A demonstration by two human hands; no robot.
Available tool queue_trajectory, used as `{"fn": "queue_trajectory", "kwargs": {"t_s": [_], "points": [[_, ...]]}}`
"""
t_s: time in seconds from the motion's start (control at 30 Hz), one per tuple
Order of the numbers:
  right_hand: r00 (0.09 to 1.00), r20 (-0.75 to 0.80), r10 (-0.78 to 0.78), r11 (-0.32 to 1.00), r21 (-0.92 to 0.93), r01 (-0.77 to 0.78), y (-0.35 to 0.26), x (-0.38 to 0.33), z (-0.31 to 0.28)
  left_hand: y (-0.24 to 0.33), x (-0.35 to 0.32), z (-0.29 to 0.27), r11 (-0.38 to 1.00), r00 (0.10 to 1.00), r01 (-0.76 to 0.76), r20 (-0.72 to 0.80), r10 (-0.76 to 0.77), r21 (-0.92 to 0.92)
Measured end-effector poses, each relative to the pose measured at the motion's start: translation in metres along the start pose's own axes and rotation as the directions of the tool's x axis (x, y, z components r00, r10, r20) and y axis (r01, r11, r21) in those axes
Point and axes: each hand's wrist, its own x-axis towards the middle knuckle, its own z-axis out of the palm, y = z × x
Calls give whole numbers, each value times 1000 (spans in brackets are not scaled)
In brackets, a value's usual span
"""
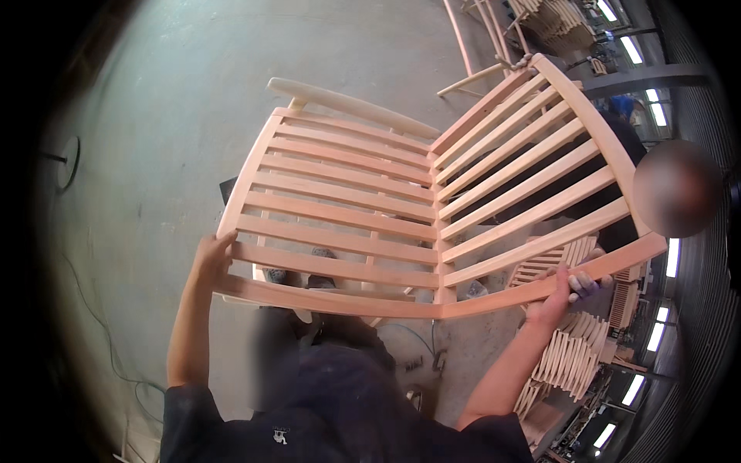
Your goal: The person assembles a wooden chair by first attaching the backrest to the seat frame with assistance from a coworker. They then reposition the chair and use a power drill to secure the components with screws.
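Observation:
A slatted wooden seat frame [340, 225] spans the middle of the view. Its two slatted panels meet at an angle along a centre rail. My left hand [212, 258] is closed round the left panel's outer side rail, close to its near corner. With its fingers closed, my right hand [549, 301] grips the near rail of the right panel [532, 166]. Beside it, a co-worker's gloved hand [587, 285] rests at the same rail. Another hand of that person [522, 62] is at the far corner.
The co-worker [679, 193] stands beyond the right panel. Stacked slatted wooden pieces [575, 355] lie at the lower right, and more wooden parts [552, 27] stand at the top right. A cable [108, 351] runs over the concrete floor [170, 100] at the left.

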Motion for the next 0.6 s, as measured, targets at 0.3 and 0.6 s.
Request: {"fn": "queue_trajectory", "kwargs": {"t_s": [0.3, 0.6], "points": [[999, -46, -28, 997, -69, 25, -2, 7, -9, -43, 4, 12, 1000, 999, -25, -45, 24, -15], [989, -24, 144, 985, -95, -146, -15, 24, -14, -15, -40, 19, 998, 993, 7, -119, -14, -54]]}}
